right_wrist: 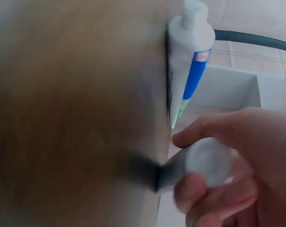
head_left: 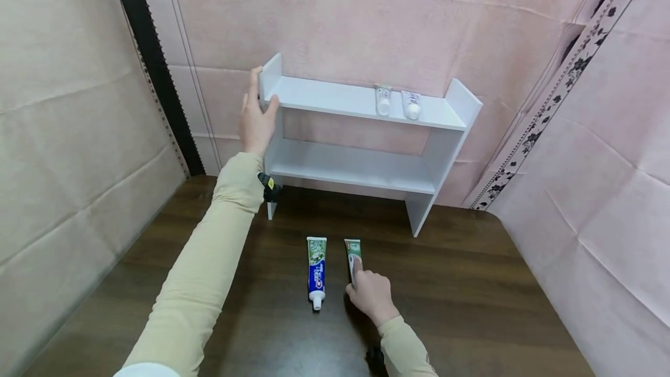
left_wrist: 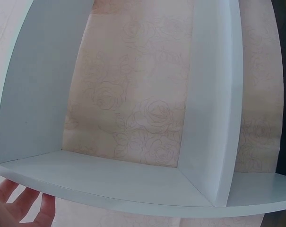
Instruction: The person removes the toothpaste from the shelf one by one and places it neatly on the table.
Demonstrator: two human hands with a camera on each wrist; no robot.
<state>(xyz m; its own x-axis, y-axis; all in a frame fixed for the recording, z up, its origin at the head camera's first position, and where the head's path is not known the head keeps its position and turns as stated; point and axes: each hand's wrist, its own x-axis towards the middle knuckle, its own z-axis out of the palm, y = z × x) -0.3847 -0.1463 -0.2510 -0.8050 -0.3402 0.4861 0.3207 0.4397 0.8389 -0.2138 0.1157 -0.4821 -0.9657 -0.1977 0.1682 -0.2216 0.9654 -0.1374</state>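
My left hand grips the left side panel of a white two-tier shelf. In the left wrist view, the fingers lie along the panel's outer face. My right hand holds a small green-and-white toothpaste tube at the table. The right wrist view shows thumb and fingers around the tube near its white cap. To its left lies a larger blue, green and white Crest toothpaste tube, cap towards me. Two small white tubes are on the upper board, right of centre.
The shelf stands at the back of a dark brown wooden table. Pinkish patterned cloth hangs behind it. More cloth closes off the left and right sides, with a floral border strip at the right corner.
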